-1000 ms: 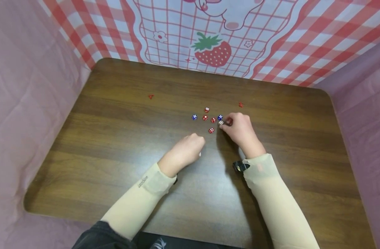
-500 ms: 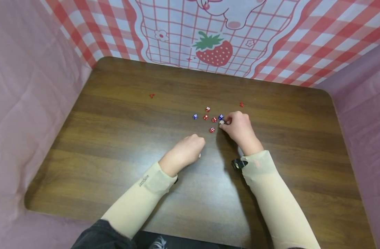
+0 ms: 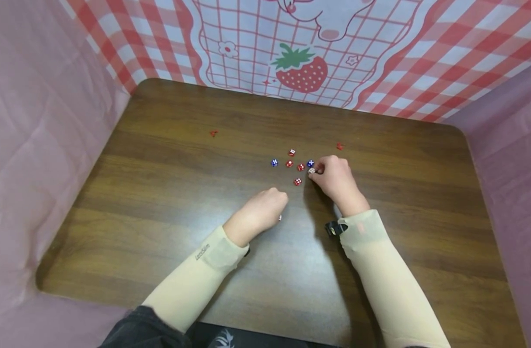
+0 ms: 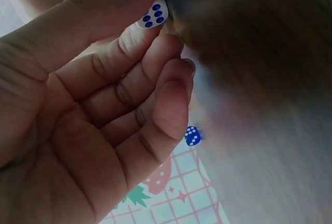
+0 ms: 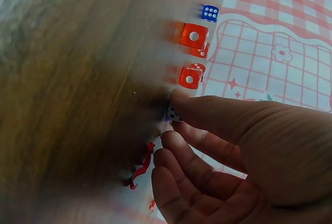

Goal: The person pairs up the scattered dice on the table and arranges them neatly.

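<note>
My left hand (image 3: 261, 210) pinches a white die (image 4: 154, 16) with blue pips between thumb and forefinger, low over the table's middle. In the head view only a sliver of that die shows beside the hand. Farther forward and to the right, my right hand (image 3: 336, 179) pinches another white die (image 3: 311, 170) between thumb and fingertips. Just behind this die sits a blue die (image 3: 311, 163). A red die (image 3: 301, 167) lies to its left, and another red die (image 3: 298, 181) is nearer to me.
Further left are a red die (image 3: 289, 164), a red die (image 3: 292, 152) behind it and a blue die (image 3: 274, 163). Small red twisted pieces lie at the back left (image 3: 213, 133) and back right (image 3: 340, 146). A checked cloth (image 3: 243, 58) hangs behind the wooden table (image 3: 130, 208).
</note>
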Action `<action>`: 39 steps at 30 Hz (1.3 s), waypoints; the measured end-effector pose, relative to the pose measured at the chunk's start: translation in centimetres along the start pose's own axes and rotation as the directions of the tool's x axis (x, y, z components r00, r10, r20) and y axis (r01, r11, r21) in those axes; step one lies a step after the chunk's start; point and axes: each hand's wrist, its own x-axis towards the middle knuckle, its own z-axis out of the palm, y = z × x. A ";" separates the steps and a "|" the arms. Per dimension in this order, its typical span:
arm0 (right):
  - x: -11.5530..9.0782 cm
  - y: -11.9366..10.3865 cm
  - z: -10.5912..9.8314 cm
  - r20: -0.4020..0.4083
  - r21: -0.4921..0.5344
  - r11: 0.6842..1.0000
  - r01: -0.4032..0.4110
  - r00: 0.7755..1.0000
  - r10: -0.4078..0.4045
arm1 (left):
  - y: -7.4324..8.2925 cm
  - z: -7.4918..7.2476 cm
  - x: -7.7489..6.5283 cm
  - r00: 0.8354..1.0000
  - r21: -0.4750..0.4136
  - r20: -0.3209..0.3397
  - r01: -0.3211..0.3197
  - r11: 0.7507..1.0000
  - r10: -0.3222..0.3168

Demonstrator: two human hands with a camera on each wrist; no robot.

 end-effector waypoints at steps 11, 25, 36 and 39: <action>-0.5 0.1 -0.3 0.033 -0.029 0.999 0.029 0.999 -0.028 | 0.0 -0.1 0.0 1.000 -0.006 0.000 -0.005 1.000 0.005; -2.3 0.5 -0.3 0.110 -0.058 0.991 0.121 0.987 -0.114 | -0.5 0.5 0.3 1.000 -0.018 0.008 0.007 1.000 -0.007; -4.8 0.0 0.3 0.173 -0.036 0.986 0.163 0.973 -0.154 | -0.2 0.0 0.2 1.000 -0.022 0.024 0.010 1.000 -0.010; -5.6 -0.3 0.5 0.177 -0.039 0.981 0.190 0.968 -0.180 | -0.2 0.0 0.2 1.000 -0.022 0.024 0.007 1.000 -0.006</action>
